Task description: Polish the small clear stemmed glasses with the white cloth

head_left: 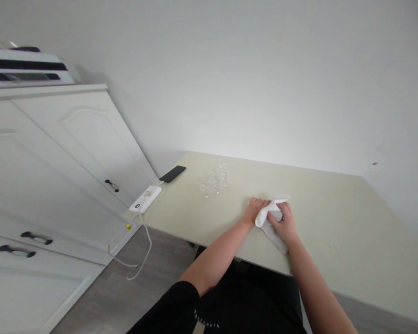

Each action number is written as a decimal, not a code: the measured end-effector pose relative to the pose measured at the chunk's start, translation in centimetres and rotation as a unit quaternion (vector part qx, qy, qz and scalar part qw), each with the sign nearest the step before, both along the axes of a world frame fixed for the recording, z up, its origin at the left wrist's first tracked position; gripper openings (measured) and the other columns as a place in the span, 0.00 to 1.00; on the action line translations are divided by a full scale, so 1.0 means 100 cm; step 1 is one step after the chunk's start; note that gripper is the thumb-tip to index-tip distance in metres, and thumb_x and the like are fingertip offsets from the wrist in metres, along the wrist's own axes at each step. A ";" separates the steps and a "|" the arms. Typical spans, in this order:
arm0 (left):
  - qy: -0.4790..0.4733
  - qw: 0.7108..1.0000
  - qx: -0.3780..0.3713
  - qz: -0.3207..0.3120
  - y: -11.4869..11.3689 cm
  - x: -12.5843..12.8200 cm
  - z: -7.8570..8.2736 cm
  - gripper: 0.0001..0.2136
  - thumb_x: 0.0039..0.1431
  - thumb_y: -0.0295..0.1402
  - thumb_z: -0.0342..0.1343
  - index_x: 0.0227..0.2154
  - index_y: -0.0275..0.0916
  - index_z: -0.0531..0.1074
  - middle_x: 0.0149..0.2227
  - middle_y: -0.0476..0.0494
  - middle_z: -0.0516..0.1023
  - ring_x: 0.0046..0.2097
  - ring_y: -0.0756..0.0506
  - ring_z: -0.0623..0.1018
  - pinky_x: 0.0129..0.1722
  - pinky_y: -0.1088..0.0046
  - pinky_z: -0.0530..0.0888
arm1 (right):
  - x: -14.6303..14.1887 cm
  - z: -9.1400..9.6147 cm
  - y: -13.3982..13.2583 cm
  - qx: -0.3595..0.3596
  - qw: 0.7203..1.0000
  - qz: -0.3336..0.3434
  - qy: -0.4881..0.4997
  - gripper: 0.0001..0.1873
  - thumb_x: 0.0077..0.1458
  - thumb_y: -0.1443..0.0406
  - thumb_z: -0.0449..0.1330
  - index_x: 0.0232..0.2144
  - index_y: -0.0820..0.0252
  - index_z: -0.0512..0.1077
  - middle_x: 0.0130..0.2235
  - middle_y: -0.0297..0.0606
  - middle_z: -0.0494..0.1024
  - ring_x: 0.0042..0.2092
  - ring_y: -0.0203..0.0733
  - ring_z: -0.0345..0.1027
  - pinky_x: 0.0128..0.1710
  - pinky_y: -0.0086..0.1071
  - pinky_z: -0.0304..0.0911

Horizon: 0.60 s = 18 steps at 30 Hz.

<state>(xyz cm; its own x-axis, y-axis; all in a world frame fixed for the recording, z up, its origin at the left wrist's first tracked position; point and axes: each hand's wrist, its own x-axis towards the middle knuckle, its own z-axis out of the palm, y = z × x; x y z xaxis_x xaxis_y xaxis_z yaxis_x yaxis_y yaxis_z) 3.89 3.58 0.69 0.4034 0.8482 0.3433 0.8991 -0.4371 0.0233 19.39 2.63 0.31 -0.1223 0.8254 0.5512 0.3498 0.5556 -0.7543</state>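
Note:
Over the near part of the table, my two hands meet around a soft white cloth (274, 207). My right hand (286, 226) is closed on it, with the thumb pressed into its folds and one end hanging toward the table's front edge. On the left side of the cloth is my left hand (254, 210), its fingers curled; the cloth hides part of them, and what they hold cannot be made out. Several small clear glasses (214, 180) stand in a group on the table, to the left of and beyond my hands.
A pale table (334, 213) stands against the wall. At its left end lie a black phone (173, 174) and a white power strip (146, 198) whose cable (149, 241) hangs down in a loop. A white cabinet (55, 176) with dark handles stands at the left.

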 end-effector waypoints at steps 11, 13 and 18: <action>0.017 0.999 0.047 -0.009 -0.006 0.001 0.005 0.12 0.67 0.31 0.42 0.48 0.36 0.68 0.40 0.41 0.75 0.45 0.43 0.72 0.47 0.64 0.65 | 0.005 -0.009 0.007 -0.214 0.969 0.073 0.097 0.16 0.47 0.56 0.61 0.36 0.58 0.72 0.34 0.39 0.76 0.38 0.48 0.69 0.42 0.43 0.66; 0.008 1.000 0.019 0.008 -0.003 0.000 0.005 0.12 0.68 0.31 0.43 0.45 0.35 0.70 0.38 0.41 0.75 0.43 0.44 0.73 0.45 0.65 0.65 | 0.002 -0.002 0.001 -0.092 0.995 0.031 0.025 0.19 0.43 0.58 0.65 0.40 0.58 0.71 0.39 0.41 0.75 0.43 0.50 0.68 0.47 0.44 0.64; -0.002 0.999 0.050 0.018 -0.003 -0.001 0.006 0.13 0.68 0.34 0.43 0.49 0.36 0.67 0.42 0.41 0.74 0.47 0.43 0.71 0.50 0.64 0.64 | -0.008 -0.003 0.004 -0.130 0.987 0.021 0.093 0.21 0.49 0.54 0.60 0.42 0.59 0.70 0.38 0.40 0.75 0.41 0.48 0.68 0.43 0.42 0.66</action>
